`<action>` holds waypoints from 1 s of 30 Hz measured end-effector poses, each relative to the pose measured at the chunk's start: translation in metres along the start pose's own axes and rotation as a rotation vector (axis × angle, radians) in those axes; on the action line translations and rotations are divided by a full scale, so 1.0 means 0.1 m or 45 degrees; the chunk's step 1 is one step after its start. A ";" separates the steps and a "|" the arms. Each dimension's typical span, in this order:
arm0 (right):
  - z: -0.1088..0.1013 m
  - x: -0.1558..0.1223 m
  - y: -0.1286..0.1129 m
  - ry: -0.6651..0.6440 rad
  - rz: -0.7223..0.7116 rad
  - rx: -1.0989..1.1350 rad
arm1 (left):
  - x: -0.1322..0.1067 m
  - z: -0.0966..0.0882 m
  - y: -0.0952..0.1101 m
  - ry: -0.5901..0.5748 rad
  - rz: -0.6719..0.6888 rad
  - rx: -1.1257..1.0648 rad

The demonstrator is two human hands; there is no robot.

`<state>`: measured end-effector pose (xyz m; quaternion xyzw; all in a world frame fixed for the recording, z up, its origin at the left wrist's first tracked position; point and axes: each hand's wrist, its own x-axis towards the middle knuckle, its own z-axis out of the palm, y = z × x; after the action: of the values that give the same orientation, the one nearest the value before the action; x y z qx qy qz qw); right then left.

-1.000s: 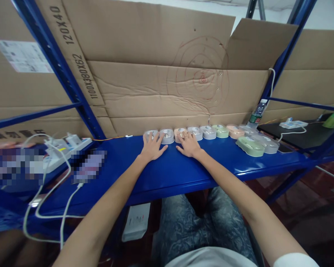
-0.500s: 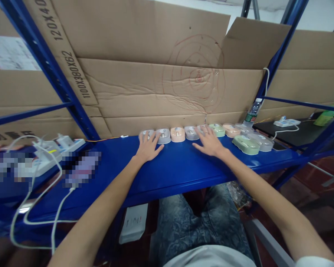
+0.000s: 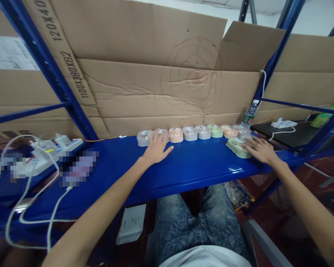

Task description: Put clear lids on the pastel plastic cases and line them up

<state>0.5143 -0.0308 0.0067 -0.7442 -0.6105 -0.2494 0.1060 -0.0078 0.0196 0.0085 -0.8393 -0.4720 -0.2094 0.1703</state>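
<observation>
Head view: seated at a blue shelf, looking down along both bare forearms.
Left hand: flat on the shelf, fingers spread wide, holding nothing — fingertips touching the second case in the row, as if steadying it against its neighbours.
Right hand: reaching far right, fingers loosely spread and laid over a clear-lidded case beside the green case; no closed grip visible, and cannot tell whether the thumb hooks under.
Row of cases: small rounded boxes — grey, peach, white, green, pink — set side by side, touching, along the far edge against the cardboard wall, which seems to keep them aligned.
Front pair: green case and its clear neighbour sit nearer than the row, apart from it, right under the right hand.
Left end: power strip with white cables trailing off the near edge.
Right end: water bottle upright behind the cases.
</observation>
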 end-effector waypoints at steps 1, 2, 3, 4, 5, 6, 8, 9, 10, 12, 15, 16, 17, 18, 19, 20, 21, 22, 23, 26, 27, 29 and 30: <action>-0.03 -0.07 -0.13 -0.061 -0.052 0.060 | 0.01 -0.05 0.14 -0.006 0.041 -0.024; -0.09 -0.15 -0.29 -0.104 -0.090 0.112 | 0.01 -0.09 0.29 -0.016 0.083 -0.056; -0.15 -0.23 -0.48 -0.112 -0.108 0.136 | 0.00 -0.15 0.44 -0.027 0.127 -0.095; -0.23 -0.31 -0.69 -0.097 -0.112 0.141 | -0.01 -0.20 0.60 -0.046 0.180 -0.133; -0.32 -0.40 -0.90 -0.086 -0.138 0.140 | -0.03 -0.25 0.76 -0.051 0.218 -0.162; -0.42 -0.48 -1.13 -0.064 -0.156 0.143 | -0.07 -0.29 0.91 -0.057 0.259 -0.181; -0.61 -0.61 -1.55 -0.020 -0.197 0.155 | -0.14 -0.37 1.15 -0.055 0.331 -0.208; -0.71 -0.65 -1.73 -0.003 -0.238 0.176 | -0.19 -0.40 1.24 -0.052 0.354 -0.219; -0.79 -0.68 -1.89 -0.001 -0.296 0.212 | -0.23 -0.42 1.29 -0.047 0.354 -0.229; -0.92 -0.70 -2.09 -0.026 -0.435 0.320 | -0.31 -0.45 1.29 -0.039 0.297 -0.226; -0.99 -0.67 -2.21 -0.064 -0.691 0.493 | -0.46 -0.46 1.06 -0.049 0.199 -0.166; -0.99 -0.66 -2.22 -0.057 -0.772 0.532 | -0.52 -0.46 0.94 -0.058 0.184 -0.148; -0.97 -0.66 -2.22 -0.041 -0.838 0.558 | -0.60 -0.47 0.81 -0.070 0.176 -0.137; -0.94 -0.66 -2.22 -0.017 -0.881 0.573 | -0.68 -0.49 0.68 -0.081 0.157 -0.131; -0.91 -0.67 -2.23 0.010 -0.902 0.583 | -0.77 -0.51 0.55 -0.079 0.125 -0.121; -0.87 -0.69 -2.23 0.038 -0.904 0.592 | -0.85 -0.54 0.41 -0.072 0.095 -0.091; -0.83 -0.70 -2.24 0.066 -0.898 0.602 | -0.94 -0.57 0.28 -0.074 0.057 -0.041; -0.80 -0.72 -2.25 0.092 -0.895 0.613 | -1.01 -0.61 0.16 -0.095 0.020 0.022; -0.76 -0.73 -2.25 0.117 -0.896 0.626 | -1.07 -0.65 0.03 -0.133 -0.033 0.093; -0.69 -0.75 -2.28 0.180 -0.903 0.674 | -1.12 -0.74 -0.35 -0.267 -0.322 0.305; -0.68 -0.75 -2.28 0.191 -0.905 0.687 | -1.09 -0.74 -0.49 -0.309 -0.394 0.349; -0.68 -0.75 -2.29 0.202 -0.908 0.701 | -0.98 -0.70 -0.77 -0.383 -0.494 0.380; -0.68 -0.75 -2.29 0.204 -0.908 0.704 | -0.90 -0.66 -0.90 -0.418 -0.534 0.376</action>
<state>0.2680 -0.0729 -0.0064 -0.4096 -0.8621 -0.1548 0.2550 -0.1403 -0.0325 0.0269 -0.7123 -0.6815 -0.0306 0.1650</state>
